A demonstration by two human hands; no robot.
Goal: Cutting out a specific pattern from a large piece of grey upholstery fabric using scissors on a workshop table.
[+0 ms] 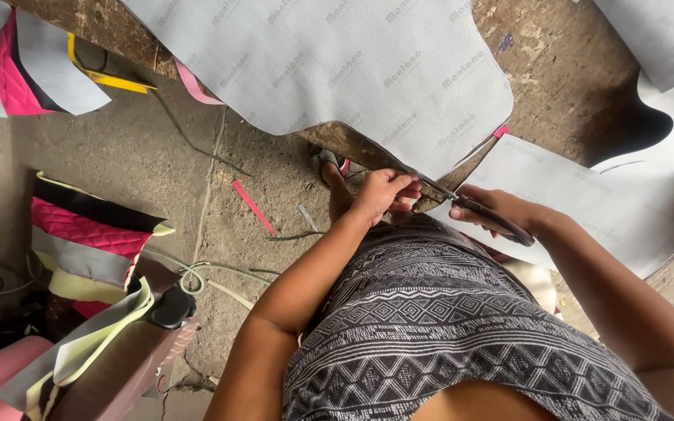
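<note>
The right hand [501, 212] is wrapped around the dark handles of the scissors [477, 209], fingers through the loops and closed on them. The blades point up and to the left, toward the edge of the big grey sheet [352, 70] that lies over the worn bench [555, 62]. The tips sit right at the sheet's lower corner, where the material tapers to a point over the bench edge; whether the blades are parted or shut I cannot tell, they are too thin to read from here.

The left hand [384, 191] is just beside that same corner, on its left, pinching the grey edge between thumb and curled fingers and keeping it taut. So the two hands face each other across the cut line, the sheet spreading away above them, and the scissors' long axis runs slantwise from lower right to upper left, roughly along the sheet's right edge. The left hand is the nearer one to the material; the right comes at it only through the blades.

A second grey piece [587, 203] hangs under the right forearm. Down on the concrete floor [157, 156] lie a pink strip [253, 206] and grey offcuts, with a stack of pink quilted pieces [79, 230] at the left
</note>
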